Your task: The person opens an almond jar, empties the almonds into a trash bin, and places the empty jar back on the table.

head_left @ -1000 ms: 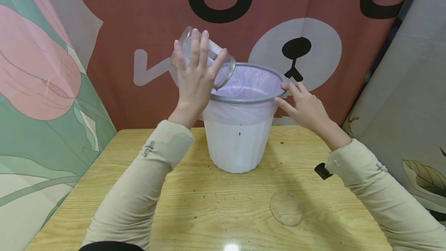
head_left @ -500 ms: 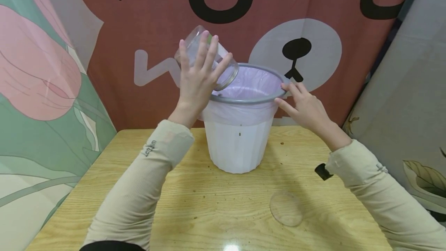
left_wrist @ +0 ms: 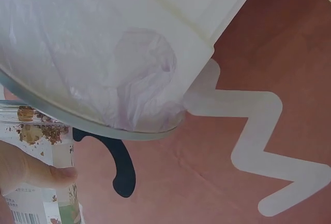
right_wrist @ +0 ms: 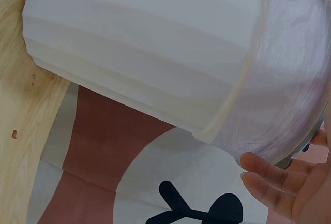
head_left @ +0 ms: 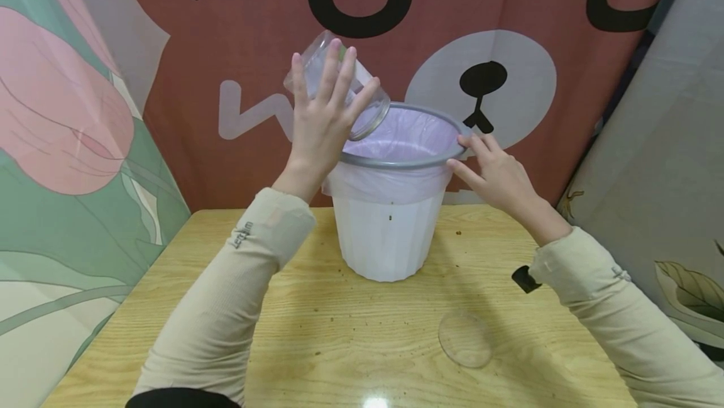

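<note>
My left hand [head_left: 322, 115] grips a clear plastic jar [head_left: 315, 68], tilted mouth-down over the left side of a white trash bin [head_left: 390, 241]. In the left wrist view the jar [left_wrist: 59, 154] has a printed label, and brown flakes [left_wrist: 39, 131] show near its mouth. A thin purple bag [head_left: 421, 137] lines the bin, folded over its grey rim. At the bin's right side my right hand [head_left: 498, 172] holds the rim, thumb on the outer face and fingers over the edge. The right wrist view shows the fingertips [right_wrist: 253, 162] against the liner.
A clear round lid [head_left: 465, 339] lies on the wooden table [head_left: 294, 345], front right of the bin. Several brown crumbs [head_left: 459, 232] are scattered over the tabletop. Behind the bin hangs a reddish printed curtain [head_left: 254, 31].
My left hand and the jar have shifted slightly right, then a little upward. My right hand stays at the rim, and the bin stands in the same place.
</note>
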### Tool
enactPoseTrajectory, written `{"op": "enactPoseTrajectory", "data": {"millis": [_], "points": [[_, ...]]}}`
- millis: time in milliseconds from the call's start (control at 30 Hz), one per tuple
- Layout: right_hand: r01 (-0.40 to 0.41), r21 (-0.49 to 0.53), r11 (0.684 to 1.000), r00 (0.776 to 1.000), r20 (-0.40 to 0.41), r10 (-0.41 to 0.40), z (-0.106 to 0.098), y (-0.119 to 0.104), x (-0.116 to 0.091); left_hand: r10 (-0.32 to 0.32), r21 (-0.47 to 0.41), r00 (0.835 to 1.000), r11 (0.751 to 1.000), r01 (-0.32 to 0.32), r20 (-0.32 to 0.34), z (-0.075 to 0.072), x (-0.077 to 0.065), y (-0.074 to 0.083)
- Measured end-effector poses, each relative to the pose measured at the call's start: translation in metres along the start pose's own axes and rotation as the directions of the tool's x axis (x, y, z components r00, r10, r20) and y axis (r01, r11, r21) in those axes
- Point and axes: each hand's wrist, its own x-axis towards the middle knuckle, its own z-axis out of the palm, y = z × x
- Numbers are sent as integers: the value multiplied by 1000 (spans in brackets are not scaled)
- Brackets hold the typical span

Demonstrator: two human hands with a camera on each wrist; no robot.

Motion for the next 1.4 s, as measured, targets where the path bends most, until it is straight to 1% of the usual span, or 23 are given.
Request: {"op": "enactPoseTrajectory", "data": {"millis": [233, 333, 467, 567, 700, 733, 767, 833, 900, 967, 1033, 1133, 1200, 1233, 1267, 1300, 1400], "points": [[1, 1, 1000, 1000, 2, -1, 0, 1, 1, 0, -8, 1000, 1000, 0, 1, -1, 4, -1], [2, 0, 1000, 1000, 2, -2, 0, 0, 1, -2, -17, 1000, 1000, 2, -12, 0, 5, -1], [7, 0, 1000, 1000, 0, -7, 0, 0, 0, -29, -32, 999, 999, 28, -22, 0, 8, -3], [10, 1, 1000, 1000, -2, -10, 0, 0, 0, -48, -40, 999, 998, 48, -7, -1, 10, -4], [7, 4, 1000, 1000, 0, -7, 0, 0, 0, -63, -56, 997, 996, 65, 37, -3, 11, -5], [6, 5, 1000, 1000, 1, -6, 0, 0, 0, -55, -63, 997, 996, 58, 45, -2, 10, -5], [6, 6, 1000, 1000, 2, -6, 0, 0, 0, -35, -68, 998, 997, 39, 60, -2, 10, -5], [6, 9, 1000, 1000, 3, -6, 0, 0, 0, 27, -64, 996, 998, -22, 86, -2, 8, -4], [5, 9, 1000, 1000, 2, -5, 0, 0, 0, 82, -66, 991, 995, -76, 108, -1, 7, -4], [3, 10, 1000, 1000, 2, -3, 0, 0, 0, 93, -70, 990, 994, -86, 108, 0, 6, -3], [2, 9, 1000, 1000, 3, -2, 0, 0, 0, 59, -74, 995, 996, -52, 83, 1, 6, -4], [1, 11, 1000, 1000, 3, -2, 1, 0, 0, -15, -98, 999, 995, 19, 37, 2, 7, -4], [1, 11, 1000, 1000, -2, -1, 1, 0, 0, -53, -114, 998, 992, 57, 38, 1, 7, -3], [2, 12, 1000, 1000, -4, -2, 1, 0, 0, -60, -116, 997, 991, 64, 45, 1, 7, -3], [4, 14, 1000, 1000, -6, -4, 1, 0, 0, -50, -112, 997, 992, 56, 61, 1, 6, -2], [4, 14, 1000, 1000, -8, -4, 1, 0, 0, -26, -107, 997, 994, 34, 76, 1, 6, -1], [9, 14, 1000, 1000, -12, -9, 1, 1, 0, 73, -85, 991, 994, -64, 111, 2, 4, 3]]}}
